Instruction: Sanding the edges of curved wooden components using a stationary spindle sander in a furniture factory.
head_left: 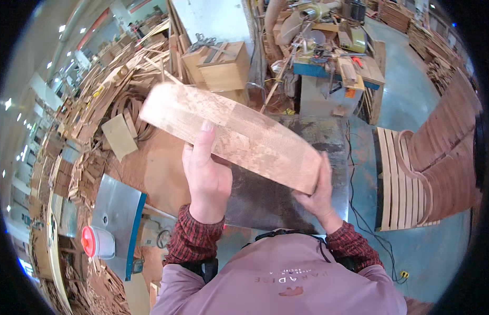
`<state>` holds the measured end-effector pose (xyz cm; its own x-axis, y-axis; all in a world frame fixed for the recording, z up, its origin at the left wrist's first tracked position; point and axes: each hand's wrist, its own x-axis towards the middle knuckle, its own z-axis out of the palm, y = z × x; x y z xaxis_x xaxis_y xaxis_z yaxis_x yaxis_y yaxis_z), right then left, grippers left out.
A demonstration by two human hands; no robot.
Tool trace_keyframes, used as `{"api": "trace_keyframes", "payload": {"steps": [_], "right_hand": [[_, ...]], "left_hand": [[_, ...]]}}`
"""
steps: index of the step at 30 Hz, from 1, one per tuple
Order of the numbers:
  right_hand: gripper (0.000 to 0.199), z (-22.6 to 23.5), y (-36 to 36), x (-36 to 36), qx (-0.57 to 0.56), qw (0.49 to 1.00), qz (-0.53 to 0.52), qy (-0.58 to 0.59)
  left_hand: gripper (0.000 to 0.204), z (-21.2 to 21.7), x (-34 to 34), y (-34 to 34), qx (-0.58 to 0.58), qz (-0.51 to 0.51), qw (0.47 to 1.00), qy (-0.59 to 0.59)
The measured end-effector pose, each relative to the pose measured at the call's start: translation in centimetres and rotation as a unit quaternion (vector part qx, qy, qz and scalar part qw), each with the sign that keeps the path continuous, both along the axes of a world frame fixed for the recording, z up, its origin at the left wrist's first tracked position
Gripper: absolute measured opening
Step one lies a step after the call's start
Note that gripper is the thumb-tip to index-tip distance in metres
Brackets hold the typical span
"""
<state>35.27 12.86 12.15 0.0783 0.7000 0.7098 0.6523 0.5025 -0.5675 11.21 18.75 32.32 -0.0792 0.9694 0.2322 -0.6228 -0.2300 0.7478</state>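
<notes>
A long, pale wooden board [239, 128] with a gently curved edge is held up in front of me, slanting from upper left down to the right. My left hand [206, 173] grips its near edge left of the middle, thumb lying on the upper face and the other fingers hidden underneath. At the right end, my right hand [322, 191] clasps the board's corner. Below it lies a dark, worn metal tabletop [271, 202], which the board partly covers.
Left stands a grey metal surface [118, 210] with a white tub with a red lid [100, 242]. Stacked curved brown wood parts [444, 157] rest on the right. A black cable [354, 184] runs along the floor. Behind are a cluttered workbench [334, 68], wooden boxes [223, 65] and scrap piles [118, 79].
</notes>
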Motion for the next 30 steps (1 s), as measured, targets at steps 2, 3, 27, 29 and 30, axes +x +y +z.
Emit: {"api": "trace_keyframes", "payload": {"steps": [2,3,27,29,30], "right_hand": [[0.097,-0.3,-1.0,2.8,0.011,0.998,-0.064,0.013],[0.09,0.0,-1.9,4.3,-0.011,0.997,-0.079,0.024],[0.033,-10.9,-34.3,15.2,-0.361,0.687,-0.342,0.53],[0.034,-11.5,-33.6,14.4,-0.372,0.687,-0.336,0.526],[0.035,-11.6,-33.2,14.1,-0.378,0.687,-0.333,0.524]], "left_hand": [[0.043,-0.6,1.4,-0.3,-0.033,-0.039,0.998,-0.022],[0.038,-1.2,2.3,-0.4,-0.057,-0.039,0.997,-0.033],[0.072,-32.7,20.3,12.2,0.357,-0.032,0.571,0.738],[0.057,-33.1,21.3,12.8,0.339,-0.03,0.576,0.744],[0.052,-32.8,21.8,13.4,0.309,-0.057,0.578,0.753]]}}
